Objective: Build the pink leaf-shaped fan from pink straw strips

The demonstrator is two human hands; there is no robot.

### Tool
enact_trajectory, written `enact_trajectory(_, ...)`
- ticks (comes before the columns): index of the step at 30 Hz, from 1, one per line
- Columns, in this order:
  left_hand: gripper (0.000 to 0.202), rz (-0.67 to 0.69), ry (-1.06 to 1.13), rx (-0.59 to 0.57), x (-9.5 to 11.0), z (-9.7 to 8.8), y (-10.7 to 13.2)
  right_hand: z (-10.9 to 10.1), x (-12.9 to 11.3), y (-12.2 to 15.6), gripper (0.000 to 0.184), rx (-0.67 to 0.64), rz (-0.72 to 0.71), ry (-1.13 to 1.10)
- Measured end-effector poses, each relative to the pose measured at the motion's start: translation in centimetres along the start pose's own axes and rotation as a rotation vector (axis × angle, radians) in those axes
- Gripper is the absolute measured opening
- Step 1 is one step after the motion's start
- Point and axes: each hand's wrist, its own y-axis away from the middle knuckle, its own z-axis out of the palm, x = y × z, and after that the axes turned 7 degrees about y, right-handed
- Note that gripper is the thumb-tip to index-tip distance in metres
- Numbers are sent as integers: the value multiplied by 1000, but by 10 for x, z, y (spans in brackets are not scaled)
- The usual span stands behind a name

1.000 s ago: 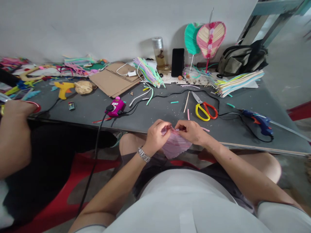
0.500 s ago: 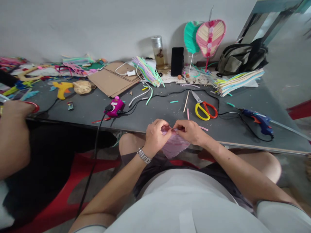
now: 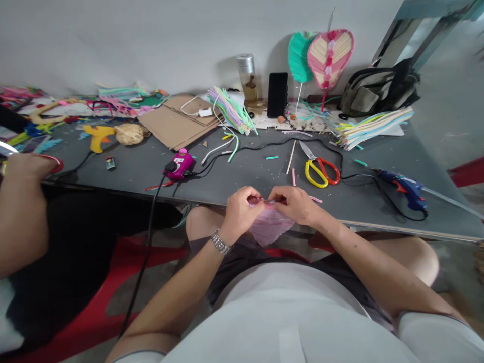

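Observation:
My left hand (image 3: 243, 212), with a metal watch on its wrist, pinches the top edge of a pink piece with a zigzag border (image 3: 270, 226). It looks like pipe cleaners laid side by side or ridged fabric; I cannot tell which. Close beside it, my right hand (image 3: 295, 204) is closed on the same edge, fingertips bent inward. The piece hangs over my lap at the table's front edge. What lies between the fingertips is mostly hidden. Scissors (image 3: 319, 171) with one yellow and one red handle lie just beyond my right hand, near short pink pipe cleaner bits (image 3: 294, 177).
A blue glue gun (image 3: 406, 187) lies at the right, its cord crossing the table. Bundled pipe cleaners (image 3: 372, 130), a phone (image 3: 277, 95), a bottle (image 3: 247, 80) and a pink fan (image 3: 330, 58) stand or lie behind. A magenta power socket (image 3: 179, 166) is left; a co-worker's arm (image 3: 22, 212) is further left.
My hands stay almost in place, both still gripping the pink piece. My left hand's fingers shift slightly. The whole view has drifted a little.

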Motion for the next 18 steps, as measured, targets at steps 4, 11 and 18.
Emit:
enact_trajectory(4,6,33,-34,-4,2,-4,1,0,-1,0,16,4,-3,21)
enact_trajectory(11,20,233,-341,48,11,-7,9,0,-1,0,19,28,-43,45)
enact_trajectory(18,6,115,-69,-17,8,-5,8,1,-4,2,20,50,-85,100)
